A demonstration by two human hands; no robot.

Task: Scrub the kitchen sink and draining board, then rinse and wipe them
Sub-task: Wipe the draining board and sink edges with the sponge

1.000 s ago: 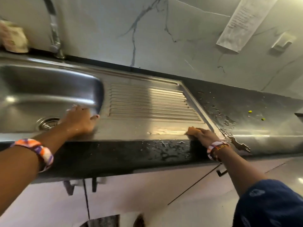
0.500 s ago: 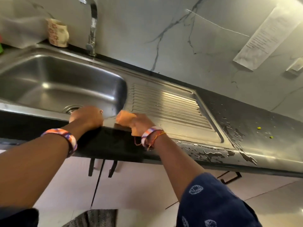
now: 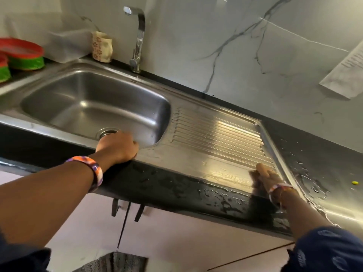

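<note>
The steel sink (image 3: 59,99) lies at the left, its drain (image 3: 107,132) near the front wall, and the ribbed draining board (image 3: 216,132) stretches to its right. My left hand (image 3: 117,147) rests on the sink's front rim, fingers curled over the edge into the bowl. At the board's front right corner my right hand (image 3: 269,177), blurred by motion, grips an orange sponge (image 3: 262,169) against the steel. The tap (image 3: 137,36) stands behind the sink.
Water is pooled on the dark counter (image 3: 314,160) in front of and to the right of the board. A patterned cup (image 3: 102,46) stands left of the tap. Red and green baskets (image 3: 23,55) sit at far left. A paper sheet (image 3: 347,69) hangs on the wall.
My right hand with the sponge has swept from the front rim near the sink back to the board's front right corner. My left hand has stayed on the rim.
</note>
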